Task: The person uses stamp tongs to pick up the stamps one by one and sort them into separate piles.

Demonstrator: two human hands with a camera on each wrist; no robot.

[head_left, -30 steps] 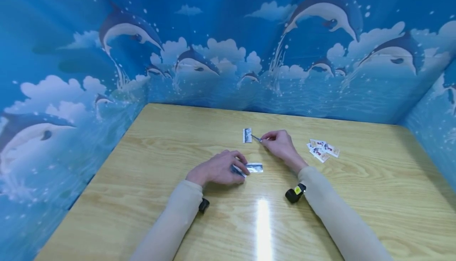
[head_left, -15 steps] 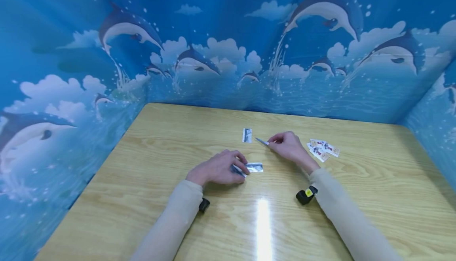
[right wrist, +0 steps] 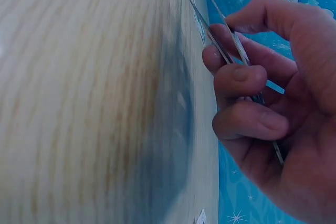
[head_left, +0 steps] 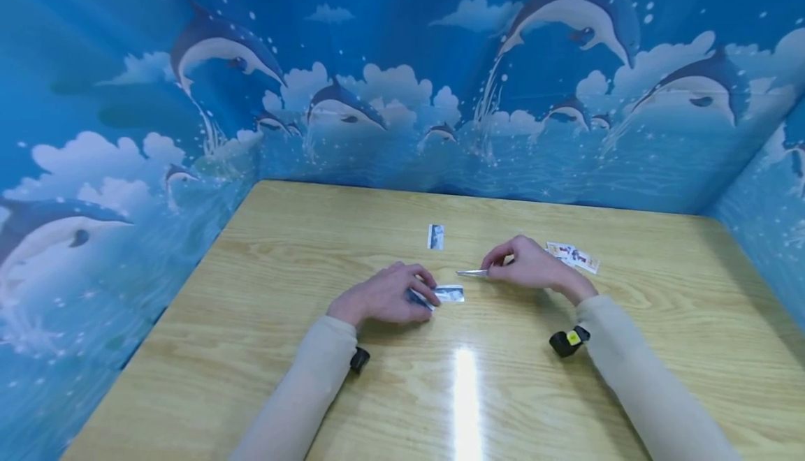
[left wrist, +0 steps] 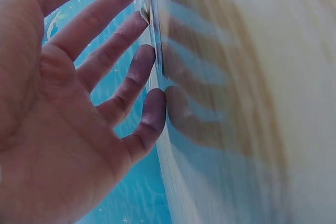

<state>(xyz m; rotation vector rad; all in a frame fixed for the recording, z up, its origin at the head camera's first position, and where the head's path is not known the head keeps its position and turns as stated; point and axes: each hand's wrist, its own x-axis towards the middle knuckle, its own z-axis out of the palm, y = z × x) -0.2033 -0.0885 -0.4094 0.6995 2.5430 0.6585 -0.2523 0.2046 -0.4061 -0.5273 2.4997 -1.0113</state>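
My left hand [head_left: 391,295] lies low over the table, its fingertips resting on small blue-and-silver cards. One of these cards [head_left: 451,294] sticks out to the right of the fingers; another is partly covered by them. In the left wrist view the fingers of the left hand [left wrist: 100,103] are spread and lightly bent, tips at the surface. My right hand [head_left: 528,262] holds metal tweezers [head_left: 473,273] between thumb and fingers, just above and right of that card. In the right wrist view the tweezers [right wrist: 239,48] have their tips apart, with nothing between them.
A single blue-and-white card [head_left: 436,237] lies farther back on the wooden table [head_left: 314,237]. Several small printed cards [head_left: 585,261] overlap in a pile, partly behind the right hand. A dolphin-print curtain [head_left: 390,161] stands along the table's back edge.
My right hand has drawn the tweezers away from the back card, moving right and toward me, and the tweezers now point left. The left hand has stayed in place.
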